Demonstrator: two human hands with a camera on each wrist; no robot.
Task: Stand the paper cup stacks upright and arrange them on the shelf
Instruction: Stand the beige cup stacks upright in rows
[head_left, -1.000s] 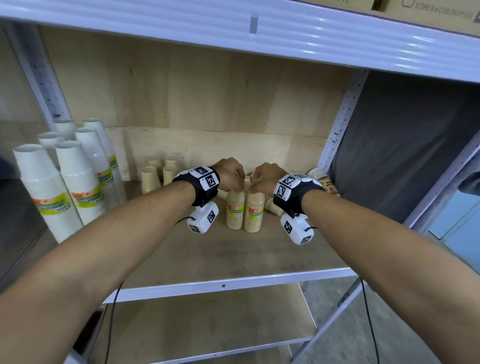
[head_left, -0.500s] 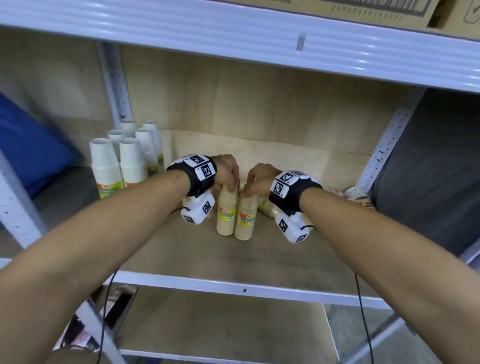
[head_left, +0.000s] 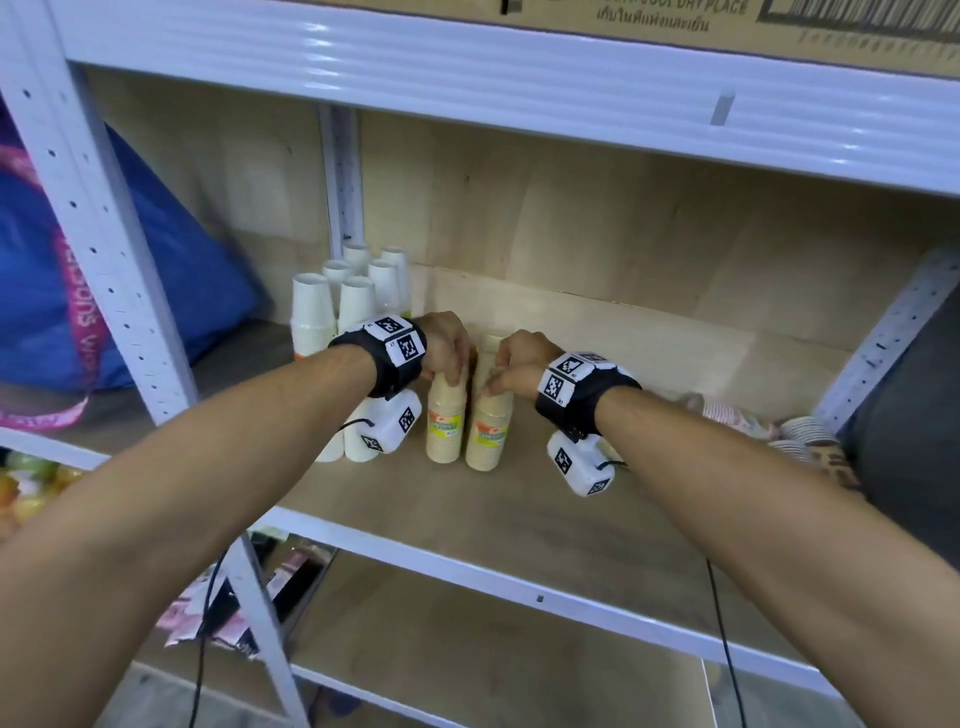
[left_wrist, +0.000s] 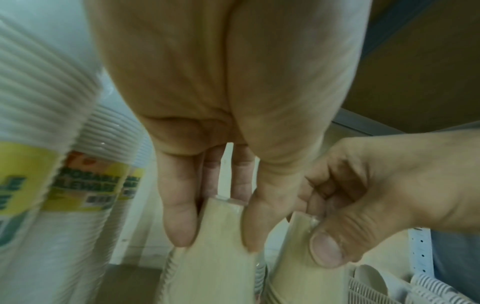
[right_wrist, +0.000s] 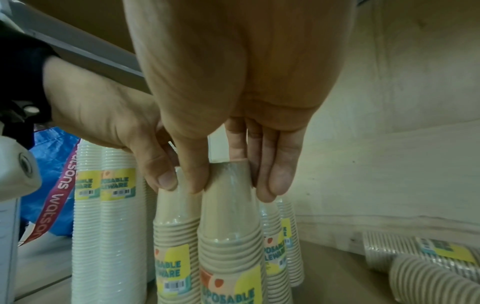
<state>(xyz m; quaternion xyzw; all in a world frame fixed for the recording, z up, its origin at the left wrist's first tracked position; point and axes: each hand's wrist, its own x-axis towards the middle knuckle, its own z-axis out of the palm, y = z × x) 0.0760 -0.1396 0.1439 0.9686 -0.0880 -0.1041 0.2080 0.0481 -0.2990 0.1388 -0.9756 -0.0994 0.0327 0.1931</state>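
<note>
Two tan paper cup stacks stand upright side by side on the wooden shelf board (head_left: 519, 519). My left hand (head_left: 451, 358) grips the top of the left tan stack (head_left: 445, 428) from above, thumb and fingers round it (left_wrist: 215, 232). My right hand (head_left: 506, 364) grips the top of the right tan stack (head_left: 488, 436) the same way (right_wrist: 231, 181). In the right wrist view the left tan stack (right_wrist: 172, 242) and the right tan stack (right_wrist: 230, 236) touch each other. More tan stacks (right_wrist: 283, 242) stand just behind them.
Several tall white cup stacks (head_left: 311, 317) stand upright just left of the hands, near a white shelf post (head_left: 340, 171). Patterned cup stacks (head_left: 743, 421) lie on their sides at the shelf's right end (right_wrist: 420, 255). A blue bag (head_left: 156, 270) fills the bay to the left.
Both hands have carried the two tan stacks leftwards along the shelf, up close to the white stacks. The grips are unchanged. The head view has swung left.
</note>
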